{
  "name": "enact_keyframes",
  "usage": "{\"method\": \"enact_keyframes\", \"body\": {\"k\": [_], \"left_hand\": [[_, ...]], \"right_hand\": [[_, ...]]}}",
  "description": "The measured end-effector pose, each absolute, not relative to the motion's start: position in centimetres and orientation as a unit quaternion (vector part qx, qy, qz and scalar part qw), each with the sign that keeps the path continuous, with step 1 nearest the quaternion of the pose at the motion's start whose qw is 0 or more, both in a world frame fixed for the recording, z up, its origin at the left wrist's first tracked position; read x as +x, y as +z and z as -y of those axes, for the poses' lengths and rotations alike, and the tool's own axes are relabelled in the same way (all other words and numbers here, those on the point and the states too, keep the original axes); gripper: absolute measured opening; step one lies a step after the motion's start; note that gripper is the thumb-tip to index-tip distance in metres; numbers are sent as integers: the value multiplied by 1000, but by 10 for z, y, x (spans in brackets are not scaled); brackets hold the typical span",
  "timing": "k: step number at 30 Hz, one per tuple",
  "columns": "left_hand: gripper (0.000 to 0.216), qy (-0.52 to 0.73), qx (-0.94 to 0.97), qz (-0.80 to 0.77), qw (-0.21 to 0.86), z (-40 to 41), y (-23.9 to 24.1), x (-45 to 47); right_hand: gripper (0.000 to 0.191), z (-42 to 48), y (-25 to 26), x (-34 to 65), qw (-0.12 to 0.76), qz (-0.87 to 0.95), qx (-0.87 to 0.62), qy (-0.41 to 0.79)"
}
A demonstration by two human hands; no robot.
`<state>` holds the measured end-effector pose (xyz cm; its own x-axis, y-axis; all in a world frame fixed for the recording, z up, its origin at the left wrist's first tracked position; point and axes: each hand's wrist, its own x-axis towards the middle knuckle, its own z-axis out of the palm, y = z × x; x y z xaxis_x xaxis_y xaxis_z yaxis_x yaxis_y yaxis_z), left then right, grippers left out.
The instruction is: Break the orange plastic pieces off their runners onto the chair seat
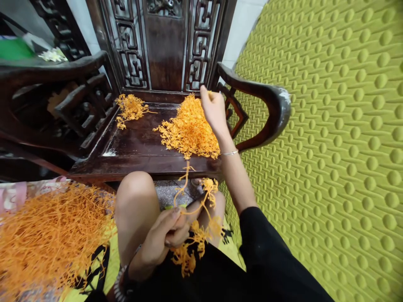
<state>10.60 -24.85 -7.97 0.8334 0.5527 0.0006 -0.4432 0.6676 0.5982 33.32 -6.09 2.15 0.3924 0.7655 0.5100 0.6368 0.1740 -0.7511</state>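
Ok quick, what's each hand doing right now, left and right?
Left hand: closed on a tangled bunch of orange plastic flower sprigs.
Right hand: fingers pinched at the top of the large orange sprig pile on the dark wooden chair seat.

We saw that the chair seat point(135, 147) was dark brown wood with a red shine, and the chair back point(163, 42) had a carved pattern of angular lines. The large pile of plastic flowers point(189, 130) on the seat was bright orange-yellow, and the small pile point(129, 109) in the corner had the same colour. The strand point(195, 235) in the left hand point(166, 235) was also orange. The heap of stems point(50, 239) at the left was a little deeper orange. The mat point(330, 126) was yellow-green with rows of round bumps and short ridges. The sleeve point(270, 256) was black, and the bracelet point(229, 153) on the right wrist was silver.
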Motion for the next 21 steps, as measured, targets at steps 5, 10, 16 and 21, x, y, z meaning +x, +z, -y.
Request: {"method": "enact_keyframes", "body": {"k": [5,10,16,21], "left_hand": [[38,339,231,-37,911,245,-81,102],[34,344,231,-7,910,241,-83,104],[32,342,254,2,905,236,-86,109],[27,379,232,-22,896,233,-84,115]], "right_hand": [[15,36,-20,359,296,528,-794,-51],[27,45,-38,377,360,552,-751,-35],[37,107,-40,343,607,552,-562,109],[98,183,-70,301,640,528,-359,428]]}}
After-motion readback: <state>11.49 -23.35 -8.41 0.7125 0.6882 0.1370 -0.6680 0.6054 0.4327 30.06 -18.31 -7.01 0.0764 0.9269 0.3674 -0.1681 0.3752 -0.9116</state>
